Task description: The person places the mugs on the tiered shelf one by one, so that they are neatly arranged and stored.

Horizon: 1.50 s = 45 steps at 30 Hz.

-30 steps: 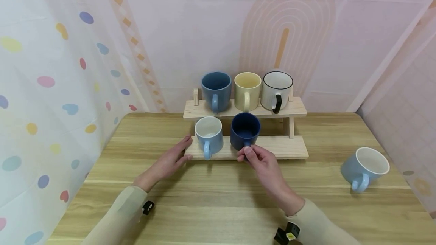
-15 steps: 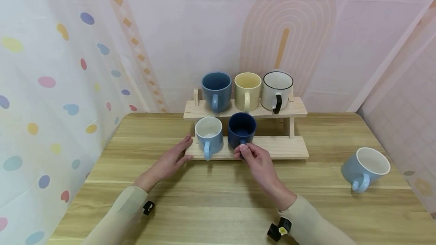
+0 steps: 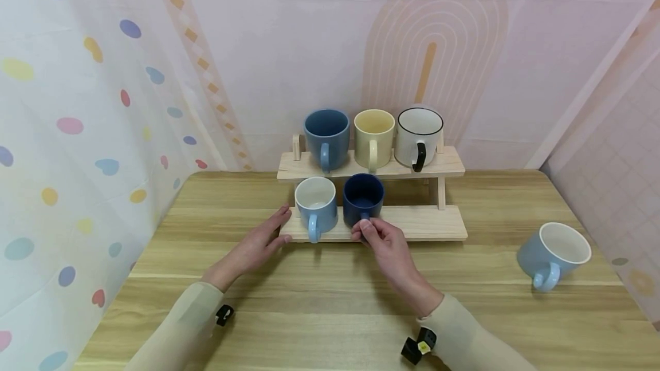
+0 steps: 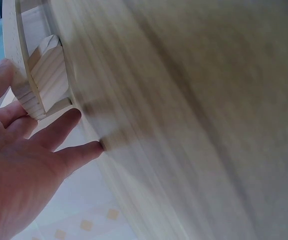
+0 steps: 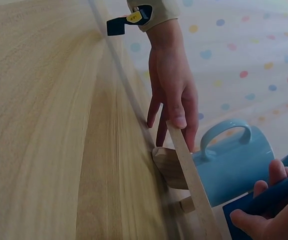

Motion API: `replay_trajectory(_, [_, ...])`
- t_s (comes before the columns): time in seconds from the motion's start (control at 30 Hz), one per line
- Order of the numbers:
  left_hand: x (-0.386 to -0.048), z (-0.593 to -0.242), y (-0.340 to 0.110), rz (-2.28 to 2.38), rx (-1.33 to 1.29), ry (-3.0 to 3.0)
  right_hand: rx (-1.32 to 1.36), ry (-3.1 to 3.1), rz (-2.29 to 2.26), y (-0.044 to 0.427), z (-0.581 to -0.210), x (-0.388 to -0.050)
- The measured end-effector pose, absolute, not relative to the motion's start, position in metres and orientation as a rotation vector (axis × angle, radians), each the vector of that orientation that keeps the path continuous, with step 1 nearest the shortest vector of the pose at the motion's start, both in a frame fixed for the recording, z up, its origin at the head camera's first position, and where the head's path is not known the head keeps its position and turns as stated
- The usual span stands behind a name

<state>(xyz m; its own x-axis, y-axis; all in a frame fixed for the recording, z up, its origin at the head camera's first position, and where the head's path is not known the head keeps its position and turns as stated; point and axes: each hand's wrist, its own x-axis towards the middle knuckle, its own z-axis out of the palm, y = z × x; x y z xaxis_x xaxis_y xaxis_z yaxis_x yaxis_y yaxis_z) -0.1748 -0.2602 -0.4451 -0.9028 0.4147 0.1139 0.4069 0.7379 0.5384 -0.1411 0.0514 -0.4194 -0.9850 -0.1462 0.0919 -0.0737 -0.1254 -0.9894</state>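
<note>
In the head view, my right hand point(image 3: 389, 248) pinches the handle of a navy mug point(image 3: 363, 193), which is upright on the lower shelf of a two-tier wooden rack point(image 3: 428, 223). Close by on its left is a light blue mug point(image 3: 322, 215) with a white inside, its handle facing me. My left hand point(image 3: 252, 251) touches the left end of the lower shelf, its fingers extended. Seen from the left wrist, that hand point(image 4: 29, 165) has its thumb on the board point(image 4: 20, 82) and some fingertips near the tabletop. The right wrist view shows the navy handle point(image 5: 268, 197) between the right fingers.
On the upper shelf stand a blue mug point(image 3: 335, 136), a yellow mug point(image 3: 384, 142) and a white mug point(image 3: 407, 142) with black rim and handle. Another light blue mug point(image 3: 536, 256) is on the table point(image 3: 319, 325) at the right. Patterned curtains point(image 3: 289, 44) hang behind and beside it.
My right hand has moved the navy mug a little left along the lower shelf, nearer the light blue mug, and slightly down. The left hand has stayed at the rack's end.
</note>
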Motion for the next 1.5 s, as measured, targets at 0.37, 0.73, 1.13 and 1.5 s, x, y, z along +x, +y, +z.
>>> replay_trajectory(0.37, [-0.1755,-0.4451,-0.2614,0.880,0.685,2.907,-0.210,2.046,-2.299,0.0482,-0.4230,-0.1425])
replay_trajectory(0.73, [-0.1750,-0.4446,-0.2615,0.874,0.709,2.912,-0.195,2.040,-2.298,0.0467,-0.4233,-0.1428])
replay_trajectory(1.13, [-0.1746,-0.4443,-0.2619,0.870,0.706,2.915,-0.197,2.005,-2.324,0.0439,-0.4233,-0.1435])
replay_trajectory(1.5, [-0.1747,-0.4437,-0.2613,0.866,0.691,2.908,-0.185,2.016,-2.317,0.0438,-0.4212,-0.1457])
